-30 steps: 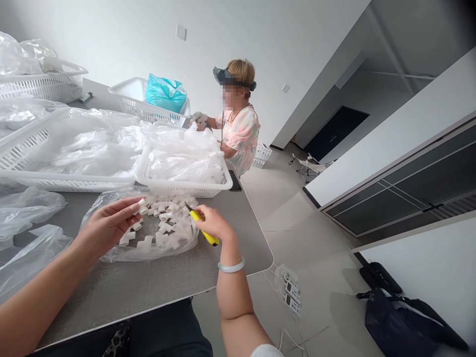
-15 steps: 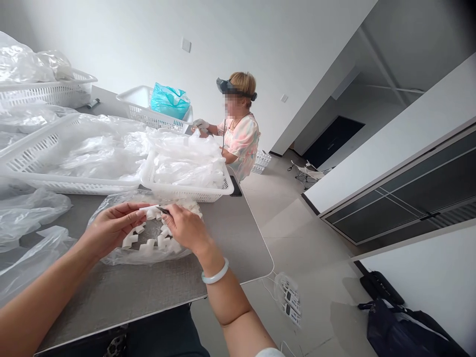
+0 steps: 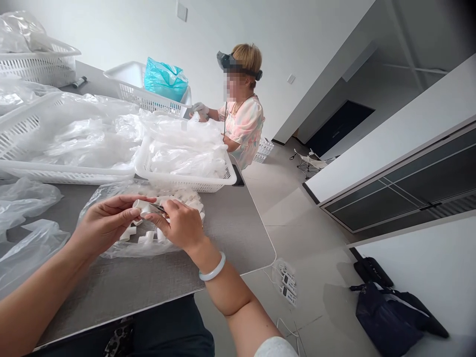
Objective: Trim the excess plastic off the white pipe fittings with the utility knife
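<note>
The fingers point(image 3: 126, 211) of the left hand point(image 3: 106, 225) are closed around a white plastic pipe fitting point(image 3: 141, 207), which sits at the fingertips above the bag with its round open end toward the right hand. The fingers point(image 3: 165, 222) of the right hand point(image 3: 179, 225) are curled narrowly around a small metal blade point(image 3: 158, 208). Its handle is hidden in the grip, and its tip is right at the fitting, though whether they touch is too small to tell.

Under both hands, an open clear plastic bag point(image 3: 111, 243) holds a heap of white tee and elbow fittings point(image 3: 148, 237). The bag lies on the grey surface point(image 3: 223, 238), near its front edge. Just beyond it, a white slotted plastic basket point(image 3: 186, 184) is packed with clear plastic film point(image 3: 184, 158) and stands against a larger white basket point(image 3: 70, 177) that is also full of film. Farther along, a third white basket point(image 3: 126, 87) holds a teal plastic bag point(image 3: 165, 79). At the far end of the surface, a co-worker point(image 3: 241, 119) in a pastel top and head-worn camera works behind the baskets, one white-gloved hand point(image 3: 199, 109) raised.
</note>
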Motion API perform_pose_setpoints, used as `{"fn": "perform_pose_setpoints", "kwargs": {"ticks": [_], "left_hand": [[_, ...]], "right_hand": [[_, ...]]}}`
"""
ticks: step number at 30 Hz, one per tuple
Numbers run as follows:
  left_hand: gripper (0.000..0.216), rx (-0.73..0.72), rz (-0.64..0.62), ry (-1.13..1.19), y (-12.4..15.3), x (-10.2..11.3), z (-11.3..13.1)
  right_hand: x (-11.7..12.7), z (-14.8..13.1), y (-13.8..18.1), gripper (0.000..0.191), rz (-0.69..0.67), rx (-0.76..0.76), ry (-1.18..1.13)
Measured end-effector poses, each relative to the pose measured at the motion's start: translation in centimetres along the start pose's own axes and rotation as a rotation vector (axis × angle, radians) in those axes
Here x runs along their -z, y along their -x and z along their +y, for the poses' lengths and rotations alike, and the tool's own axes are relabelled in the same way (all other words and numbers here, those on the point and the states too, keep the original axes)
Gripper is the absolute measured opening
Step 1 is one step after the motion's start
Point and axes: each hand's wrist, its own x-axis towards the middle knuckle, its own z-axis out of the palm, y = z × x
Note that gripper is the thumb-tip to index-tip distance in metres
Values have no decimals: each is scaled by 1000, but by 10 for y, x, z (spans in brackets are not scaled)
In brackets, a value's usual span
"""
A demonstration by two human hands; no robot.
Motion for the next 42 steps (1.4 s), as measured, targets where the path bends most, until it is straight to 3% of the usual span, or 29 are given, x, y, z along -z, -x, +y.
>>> {"fn": "perform_pose_setpoints", "kwargs": {"ticks": [8,16,21,30,33,37,42], "left_hand": [[29,-8,-29,19,3,0,1],[26,-44,-45,-41,3,0,0],[25,-60,-37,-103,3,-1,1],[30,-64,-20,-56,3,-2,-6],[37,-101,-17,-183,2,2,-7],[31,-241,-22,-396,0,3,-8],[29,-273,-33,-415,0,0,-13]], "right_hand": [[2,-5,2,39,3,9,17],[2,-2,4,39,-19,91,2],[3,-2,3,38,3,37,-2],[2,-1,3,42,16,72,-2],[5,2,3,44,12,51,-13],[9,7,4,37,12,55,-46],[10,9,4,30,-4,99,-3]]}}
